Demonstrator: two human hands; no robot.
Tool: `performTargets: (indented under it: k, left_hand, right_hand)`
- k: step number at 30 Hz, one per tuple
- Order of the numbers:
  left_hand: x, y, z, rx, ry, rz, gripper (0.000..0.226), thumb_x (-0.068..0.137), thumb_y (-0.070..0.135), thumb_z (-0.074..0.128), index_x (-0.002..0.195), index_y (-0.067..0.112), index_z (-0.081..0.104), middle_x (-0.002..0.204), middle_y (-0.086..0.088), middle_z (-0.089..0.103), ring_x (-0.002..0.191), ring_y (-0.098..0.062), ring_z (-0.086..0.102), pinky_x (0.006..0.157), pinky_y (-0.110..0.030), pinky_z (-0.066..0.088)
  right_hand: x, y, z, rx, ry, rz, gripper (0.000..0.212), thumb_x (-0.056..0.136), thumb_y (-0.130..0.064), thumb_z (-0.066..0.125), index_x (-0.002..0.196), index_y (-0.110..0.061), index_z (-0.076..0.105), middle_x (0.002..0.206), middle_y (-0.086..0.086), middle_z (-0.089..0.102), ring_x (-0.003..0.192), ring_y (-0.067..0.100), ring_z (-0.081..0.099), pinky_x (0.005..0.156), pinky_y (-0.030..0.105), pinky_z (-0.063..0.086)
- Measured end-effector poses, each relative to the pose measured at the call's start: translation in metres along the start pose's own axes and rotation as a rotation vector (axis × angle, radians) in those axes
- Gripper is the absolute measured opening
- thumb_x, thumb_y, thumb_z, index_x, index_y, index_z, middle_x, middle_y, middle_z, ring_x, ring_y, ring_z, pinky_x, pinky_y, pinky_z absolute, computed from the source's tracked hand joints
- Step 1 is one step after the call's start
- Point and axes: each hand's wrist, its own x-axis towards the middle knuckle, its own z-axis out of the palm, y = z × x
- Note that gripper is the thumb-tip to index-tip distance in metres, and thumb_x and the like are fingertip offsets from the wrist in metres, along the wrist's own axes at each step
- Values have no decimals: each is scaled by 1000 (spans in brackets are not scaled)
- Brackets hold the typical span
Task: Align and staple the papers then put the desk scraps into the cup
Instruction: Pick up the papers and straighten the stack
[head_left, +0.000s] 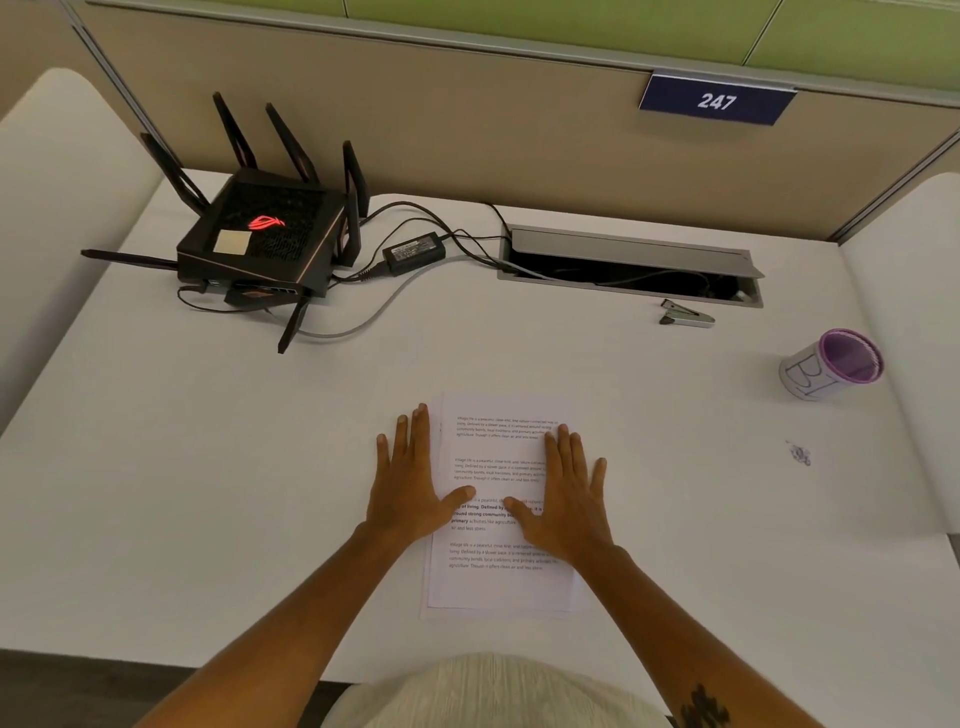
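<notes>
Presently the papers (501, 577) lie in a loose stack at the near middle of the white surface (208, 467), with a lower sheet showing past the top sheet along the left and bottom edges. Alignment is therefore judged not yet complete. The left hand (408, 486) lies flat, fingers spread, partly on the stack's left edge; the right hand (569, 499) lies flat across its right side. Neither grip is closed on anything; both palms press down only.

The stapler (685, 316) sits well apart, far right, just in front of the open cable tray (631, 265). The cup (831, 366) lies tilted on its side at the right, mouth open. One small scrap (800, 453) lies near it.

Risks noted: pushing with flat palms may fan the sheets further instead of squaring them; stapling before the edges meet would fix the offset; the tipped cup could roll when the scrap is dropped in.

Readable marks: a blue plate (717, 100) on the partition reads "247". The cup's handwritten lettering appears to begin "BI". The printed text is mostly too small, though "primary activities like agriculture" is legible. A router (260, 239) shows a red emblem.
</notes>
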Motion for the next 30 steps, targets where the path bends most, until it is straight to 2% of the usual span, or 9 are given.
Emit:
performTargets:
  k: [7, 13, 17, 19, 21, 22, 24, 27, 30]
  left_hand:
    - [-1, 2, -5, -14, 6, 15, 134, 81, 78, 65, 164, 22, -24, 178, -5, -9, 166, -30, -4, 129, -48, -12]
    - [-5, 15, -12, -122, -6, 14, 129, 89, 60, 72, 158, 29, -32, 179, -2, -4, 166, -31, -2, 131, -51, -8]
    - [-17, 32, -18, -412, 33, -88, 111, 98, 42, 70, 162, 40, -21, 172, 0, 33, 164, -41, 1, 128, -61, 18]
    - [-24, 37, -16, -478, 114, -135, 110, 97, 39, 72, 163, 46, -17, 163, -5, 47, 154, -43, 37, 120, -61, 38]
    - [-30, 39, -12, -566, 182, -160, 111, 96, 29, 75, 162, 48, -12, 148, -9, 61, 121, -28, 69, 100, -51, 61]
    - [-34, 42, -11, -625, 190, -181, 108, 96, 23, 75, 165, 43, -7, 143, -9, 64, 111, -21, 71, 92, -46, 65]
    - [-42, 49, -10, -725, 197, -239, 96, 97, 16, 74, 167, 33, 11, 142, -6, 62, 112, -17, 68, 89, -42, 64]
    - [-47, 50, -9, -805, 237, -288, 69, 97, 15, 73, 157, 26, 39, 144, -5, 62, 123, -27, 68, 90, -42, 65]
    - [-49, 49, -14, -888, 247, -312, 56, 99, 13, 70, 149, 25, 45, 139, -4, 64, 122, -28, 67, 91, -39, 65]
  right_hand:
    - [2, -8, 5, -18, -5, -23, 118, 84, -82, 40, 163, -11, -10, 172, 10, -18, 159, 28, -17, 125, 65, -3]
    - [2, -6, 6, -2, 2, -14, 120, 82, -84, 38, 162, -11, -14, 172, 6, -20, 158, 25, -18, 126, 62, -6]
    - [2, -4, 8, 35, 24, -13, 123, 80, -86, 39, 163, -11, -11, 172, 4, -17, 159, 22, -17, 126, 60, -7]
    - [2, -3, 9, 41, 18, -13, 123, 80, -86, 40, 163, -12, -12, 172, 3, -18, 158, 22, -18, 126, 59, -8]
    - [2, -2, 10, 51, 9, -12, 123, 80, -86, 41, 162, -12, -14, 172, 3, -20, 158, 21, -19, 126, 58, -11]
    - [1, -2, 10, 68, 10, -14, 123, 81, -85, 43, 162, -13, -14, 172, 2, -20, 158, 21, -20, 125, 57, -13]
    - [0, 0, 10, 148, 28, -25, 120, 83, -79, 51, 163, -14, -12, 172, 1, -17, 159, 20, -18, 124, 54, -16]
    - [-7, 3, 2, 488, 136, 47, 106, 90, -49, 70, 164, -21, 1, 173, -1, 6, 160, 20, 4, 130, 51, 4]
    - [-17, 8, -11, 797, 290, 258, 93, 89, -32, 77, 162, -28, 19, 162, -1, 35, 147, 20, 37, 121, 42, 36]
